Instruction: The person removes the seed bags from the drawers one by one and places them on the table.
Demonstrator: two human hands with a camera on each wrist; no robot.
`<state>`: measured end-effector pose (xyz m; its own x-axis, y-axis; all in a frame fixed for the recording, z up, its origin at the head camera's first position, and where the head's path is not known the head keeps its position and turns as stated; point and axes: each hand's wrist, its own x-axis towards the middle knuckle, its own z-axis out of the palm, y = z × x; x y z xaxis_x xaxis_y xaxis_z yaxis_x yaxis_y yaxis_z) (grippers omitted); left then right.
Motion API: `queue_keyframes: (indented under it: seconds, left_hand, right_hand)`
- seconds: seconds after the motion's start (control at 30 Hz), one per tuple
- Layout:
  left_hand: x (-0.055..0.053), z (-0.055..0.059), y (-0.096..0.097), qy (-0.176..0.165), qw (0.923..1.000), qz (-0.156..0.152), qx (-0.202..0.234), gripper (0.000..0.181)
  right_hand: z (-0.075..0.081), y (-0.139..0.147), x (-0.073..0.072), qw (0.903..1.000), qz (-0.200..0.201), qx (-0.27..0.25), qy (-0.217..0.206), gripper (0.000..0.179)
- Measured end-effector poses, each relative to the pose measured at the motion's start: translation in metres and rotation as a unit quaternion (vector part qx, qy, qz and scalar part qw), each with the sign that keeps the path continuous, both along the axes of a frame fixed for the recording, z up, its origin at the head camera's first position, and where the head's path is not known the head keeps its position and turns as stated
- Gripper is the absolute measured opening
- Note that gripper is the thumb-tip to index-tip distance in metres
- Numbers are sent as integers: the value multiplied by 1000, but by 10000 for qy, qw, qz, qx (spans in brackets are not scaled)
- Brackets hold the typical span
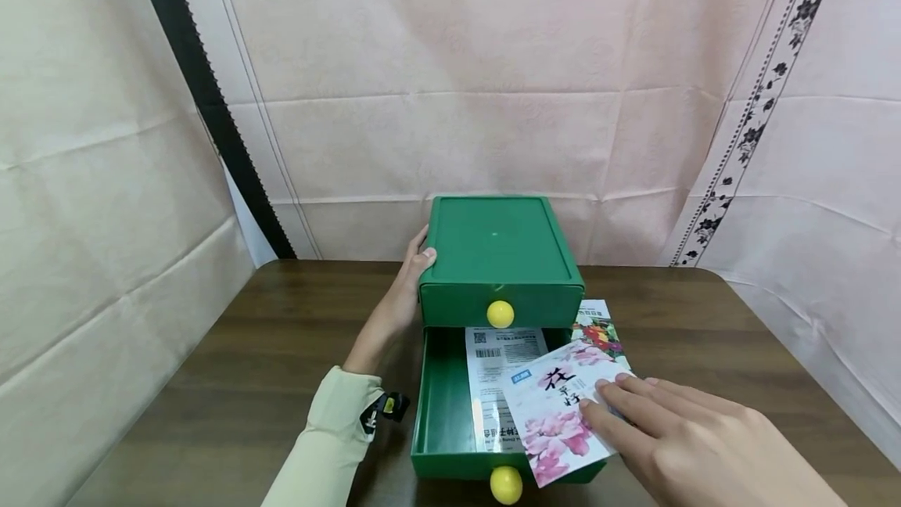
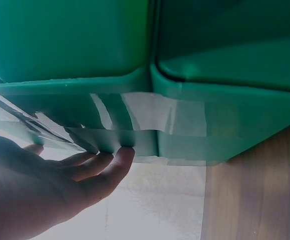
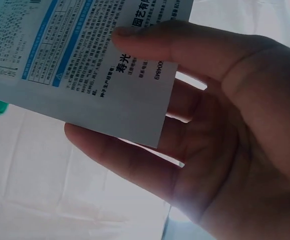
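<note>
A green two-drawer box (image 1: 496, 241) stands on the table, its lower drawer (image 1: 445, 413) pulled out toward me. My left hand (image 1: 404, 284) rests against the box's left side, and in the left wrist view its fingertips (image 2: 126, 151) touch the clear-taped wall. My right hand (image 1: 676, 425) pinches a seed packet (image 1: 559, 413) printed with pink flowers, tilted over the drawer's right front corner. Its printed back (image 3: 85, 60) shows in the right wrist view, with the thumb across it. Inside the drawer lies another packet (image 1: 493, 390), white with a barcode, partly covered by the flowered one.
A packet with colourful flowers (image 1: 598, 327) shows beside the box on the right, partly hidden. Yellow round knobs (image 1: 500, 314) sit on both drawer fronts. The brown wooden table (image 1: 281, 382) is bordered by pale cloth (image 1: 457, 100) at the back and sides.
</note>
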<state>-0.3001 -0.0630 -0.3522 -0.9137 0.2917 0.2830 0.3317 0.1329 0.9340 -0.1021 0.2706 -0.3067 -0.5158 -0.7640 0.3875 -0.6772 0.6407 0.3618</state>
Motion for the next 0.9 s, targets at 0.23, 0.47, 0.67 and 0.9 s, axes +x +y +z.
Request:
queue_keyframes:
  seconds: [0.23, 0.47, 0.67, 0.9]
  left_hand:
    - [-2, 0, -2, -2, 10000, -6, 46, 72]
    - [-2, -1, -4, 83, 10000, -16, 10, 72]
    - [-3, -2, -6, 168, 9998, -57, -24, 71]
    - [-3, -2, -3, 86, 9999, -52, -114, 72]
  right_hand:
    - [-2, 12, 8, 9991, -424, -53, -22, 86]
    - [-2, 26, 11, 9939, -1032, -1, -391, 98]
    - [-1, 34, 14, 9914, -1256, -334, -119, 96]
    - [-10, 44, 12, 9761, -1950, 50, -963, 103]
